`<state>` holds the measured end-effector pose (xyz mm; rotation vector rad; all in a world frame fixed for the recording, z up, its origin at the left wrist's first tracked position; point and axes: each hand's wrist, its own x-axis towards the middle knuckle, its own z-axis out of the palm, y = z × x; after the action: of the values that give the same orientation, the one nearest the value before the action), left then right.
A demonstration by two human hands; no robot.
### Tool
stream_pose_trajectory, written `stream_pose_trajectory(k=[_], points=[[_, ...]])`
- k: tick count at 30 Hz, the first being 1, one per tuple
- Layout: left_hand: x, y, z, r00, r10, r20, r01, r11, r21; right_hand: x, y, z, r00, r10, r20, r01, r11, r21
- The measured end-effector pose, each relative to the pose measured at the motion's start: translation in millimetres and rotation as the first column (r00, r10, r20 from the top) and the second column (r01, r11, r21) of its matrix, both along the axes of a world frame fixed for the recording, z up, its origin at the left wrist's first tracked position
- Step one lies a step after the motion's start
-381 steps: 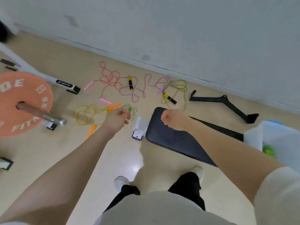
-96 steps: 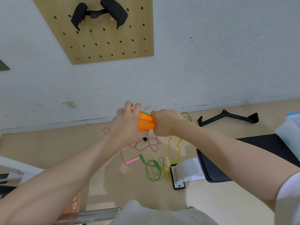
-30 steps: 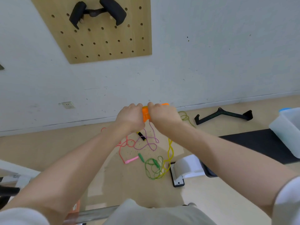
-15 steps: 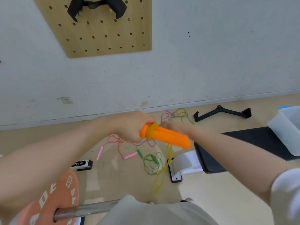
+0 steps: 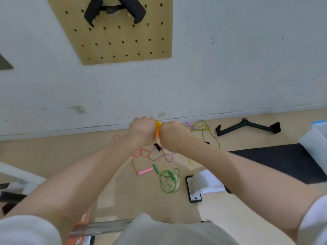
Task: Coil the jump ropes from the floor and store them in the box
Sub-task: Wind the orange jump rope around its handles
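Both fists meet in front of me, knuckles away from the camera. My left hand [image 5: 142, 130] and my right hand [image 5: 172, 135] grip the orange handles [image 5: 157, 133] of a yellow jump rope [image 5: 158, 123], which shows only as a sliver between them. On the floor below lie a coiled green rope [image 5: 169, 181], a pink rope [image 5: 139, 163], a purple rope [image 5: 163, 156] and an olive rope [image 5: 201, 127] near the wall. The translucent box [image 5: 313, 138] stands at the right edge.
A black bench pad [image 5: 276, 160] with a white foot [image 5: 194, 188] lies to the right. A black V-shaped bar handle [image 5: 247, 127] rests by the wall. An orange weight plate on a steel bar [image 5: 99, 227] sits at the lower left. A pegboard [image 5: 120, 32] hangs on the wall.
Half a second ago the orange handles stuck out to the right with the rope hanging down; now both fists have closed together over them and lifted slightly.
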<state>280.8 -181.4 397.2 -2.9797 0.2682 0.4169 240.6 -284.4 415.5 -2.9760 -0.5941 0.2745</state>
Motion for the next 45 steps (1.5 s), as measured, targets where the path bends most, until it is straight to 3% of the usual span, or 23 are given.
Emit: stream_pose_trajectory(k=[2, 4, 6, 8, 12, 14, 16, 18, 21, 24, 26, 28, 32, 34, 37, 39, 42, 45], points=[[8.2, 5.3, 2.5, 0.997, 0.052, -0.051, -0.059, 0.986, -0.153, 0.1, -4.5, -9.8, 0.979, -0.129, -0.155, 0.17, 0.944, 0.284], [12.7, 11.3, 8.4, 0.991, 0.093, -0.1, -0.118, 0.953, -0.278, 1.0, -13.0, -22.0, 0.864, -0.111, -0.492, 0.432, 0.664, 0.61], [13.3, 14.1, 13.7, 0.977, 0.113, -0.18, -0.177, 0.903, -0.392, -2.8, -23.0, -31.6, 0.771, 0.051, -0.635, 0.57, 0.389, 0.724], [9.6, 13.2, 17.0, 0.95, 0.097, -0.297, -0.245, 0.821, -0.516, -4.8, -31.7, -37.7, 0.764, 0.148, -0.628, 0.561, 0.328, 0.76], [-6.6, 5.8, 30.4, 0.91, -0.137, -0.39, -0.225, 0.628, -0.745, -3.6, -43.0, -40.0, 0.783, 0.232, -0.577, 0.443, 0.443, 0.779], [-14.6, 2.0, 42.3, 0.888, -0.308, -0.343, -0.088, 0.618, -0.781, -4.4, -49.0, -36.6, 0.776, 0.28, -0.565, 0.35, 0.555, 0.755], [-20.4, -0.5, 52.7, 0.84, -0.442, -0.313, 0.086, 0.679, -0.729, -0.5, -60.6, -30.1, 0.82, 0.236, -0.521, 0.199, 0.736, 0.647], [-26.2, -4.7, 56.2, 0.804, -0.513, -0.301, 0.293, 0.781, -0.551, 9.6, -77.0, -24.7, 0.875, 0.178, -0.45, 0.033, 0.906, 0.422], [-37.2, -19.3, 53.4, 0.802, -0.543, -0.25, 0.542, 0.837, -0.079, 28.1, -92.0, -14.6, 0.929, 0.141, -0.343, -0.105, 0.987, 0.122], [-37.1, -33.1, 41.7, 0.886, -0.452, -0.108, 0.464, 0.863, 0.201, 43.0, -89.6, 6.8, 0.991, 0.102, -0.082, -0.108, 0.991, -0.074], [-29.0, -38.1, 31.7, 0.928, -0.367, -0.069, 0.37, 0.876, 0.31, 45.1, -82.7, 23.1, 0.996, 0.088, 0.007, -0.088, 0.996, -0.017], [-21.6, -41.3, 23.2, 0.963, -0.266, -0.039, 0.263, 0.9, 0.348, 43.9, -76.2, 32.7, 0.994, 0.082, -0.07, -0.076, 0.994, 0.083], [-1.4, -45.0, 24.2, 0.999, -0.022, 0.03, 0.018, 0.992, 0.122, 39.5, -80.5, 27.3, 0.957, 0.028, -0.287, 0.056, 0.958, 0.282], [9.6, -46.4, 26.1, 0.997, 0.071, -0.025, -0.072, 0.996, -0.053, 36.8, -94.2, 20.9, 0.916, 0.025, -0.401, 0.171, 0.879, 0.445], [18.4, -57.0, 26.6, 0.978, 0.171, -0.118, -0.198, 0.941, -0.275, 36.4, -120.1, 11.8, 0.822, 0.121, -0.556, 0.301, 0.737, 0.605], [19.9, -70.0, 30.0, 0.964, 0.214, -0.159, -0.263, 0.864, -0.43, 36.4, -133.8, 6.7, 0.775, 0.234, -0.587, 0.295, 0.688, 0.663], [19.5, -86.1, 43.9, 0.954, 0.186, -0.236, -0.296, 0.706, -0.643, 39.2, -149.6, -1.2, 0.735, 0.328, -0.594, 0.259, 0.674, 0.692], [15.9, -95.5, 54.6, 0.975, 0.002, -0.222, -0.151, 0.738, -0.657, 46.5, -167.1, -6.4, 0.726, 0.341, -0.597, 0.23, 0.698, 0.678]])
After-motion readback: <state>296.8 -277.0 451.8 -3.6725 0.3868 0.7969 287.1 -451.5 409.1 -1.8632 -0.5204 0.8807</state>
